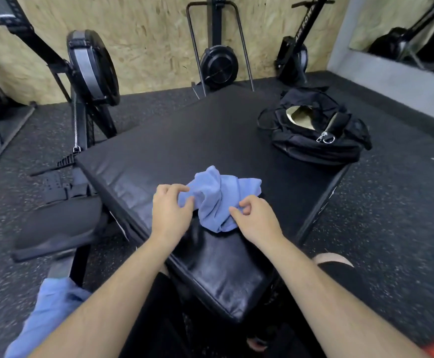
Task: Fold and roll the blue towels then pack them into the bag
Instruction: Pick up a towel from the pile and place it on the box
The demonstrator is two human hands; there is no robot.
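Nothing is folded yet: the crumpled blue towel (218, 200) is gripped by left hand (170, 211) and right hand (258, 219), bag (301, 149) at two o'clock unpacked

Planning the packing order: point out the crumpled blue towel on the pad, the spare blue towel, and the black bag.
crumpled blue towel (216, 200): head view, middle of its bunched cloth.
spare blue towel (48, 313): head view, its middle, lower left.
black bag (301, 151): head view, near side wall below the zip.
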